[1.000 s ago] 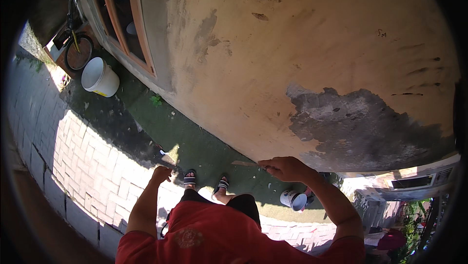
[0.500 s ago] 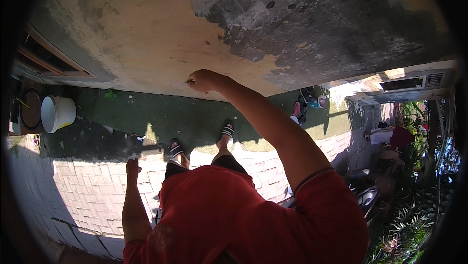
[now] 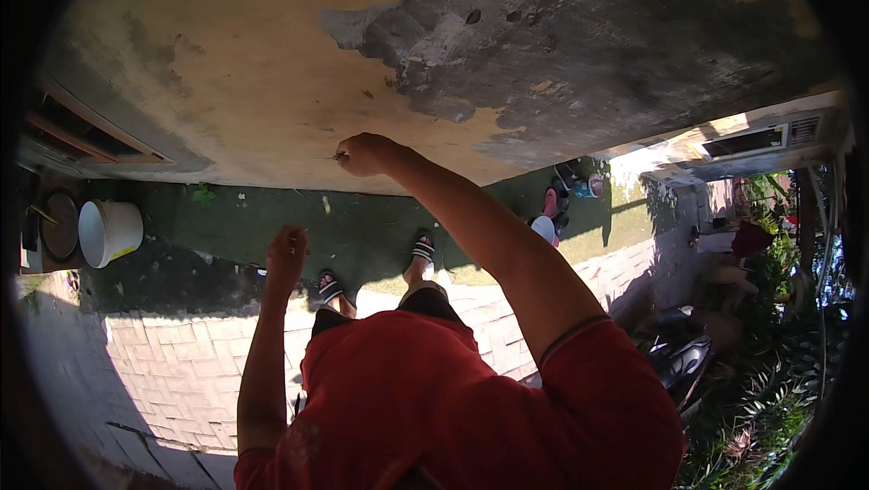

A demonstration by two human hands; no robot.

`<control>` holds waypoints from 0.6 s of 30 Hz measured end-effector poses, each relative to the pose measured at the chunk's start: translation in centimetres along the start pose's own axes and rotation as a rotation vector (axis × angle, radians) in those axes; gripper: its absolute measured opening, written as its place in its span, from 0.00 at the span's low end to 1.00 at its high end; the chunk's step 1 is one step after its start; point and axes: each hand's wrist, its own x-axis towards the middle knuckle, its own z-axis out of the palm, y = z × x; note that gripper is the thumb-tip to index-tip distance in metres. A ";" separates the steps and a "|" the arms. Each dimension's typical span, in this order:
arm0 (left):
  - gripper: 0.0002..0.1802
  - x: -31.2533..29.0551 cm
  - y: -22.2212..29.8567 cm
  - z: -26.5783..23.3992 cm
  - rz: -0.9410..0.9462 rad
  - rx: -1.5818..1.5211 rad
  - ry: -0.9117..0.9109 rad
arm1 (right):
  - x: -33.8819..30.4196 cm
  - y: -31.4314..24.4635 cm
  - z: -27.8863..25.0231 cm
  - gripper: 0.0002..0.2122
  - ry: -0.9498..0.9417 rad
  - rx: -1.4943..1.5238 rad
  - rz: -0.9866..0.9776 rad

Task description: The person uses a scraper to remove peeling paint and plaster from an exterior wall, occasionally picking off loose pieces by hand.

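My right hand [image 3: 365,154] is closed at the low part of a yellowish wall [image 3: 262,101]. A small thin tip pokes out from its fingers toward the left, against the wall; the rest is hidden in the grip and its kind does not show. Lower and to the left, my left hand [image 3: 288,253] is raised in front of me with curled fingers, apart from the wall. Whether anything lies inside those fingers cannot be made out. Up and right of my right hand, the wall has a large bare grey patch [image 3: 561,47] where paint has come off.
A white bucket [image 3: 110,233] stands at the left beside a round brown lid [image 3: 60,223]. My sandalled feet are on a green floor strip [image 3: 362,218], bordered by pale paving [image 3: 172,363]. Shoes [image 3: 551,201] lie at the wall's foot; a person [image 3: 735,241] and plants are far right.
My left hand has risen from beside my body toward the wall and a little right. My right hand has shifted slightly left along the wall, still closed.
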 end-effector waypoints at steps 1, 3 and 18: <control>0.13 0.8 4.1 0.8 -0.078 -0.271 -0.134 | -0.3 -0.2 0.3 0.18 -0.029 -0.006 0.025; 0.23 0.6 14.6 1.9 -0.171 -0.905 -0.500 | 0.1 1.4 2.2 0.18 -0.044 -0.011 0.058; 0.20 4.4 16.9 7.3 -0.067 -0.487 -0.325 | 0.1 5.3 13.3 0.14 0.022 -0.130 0.069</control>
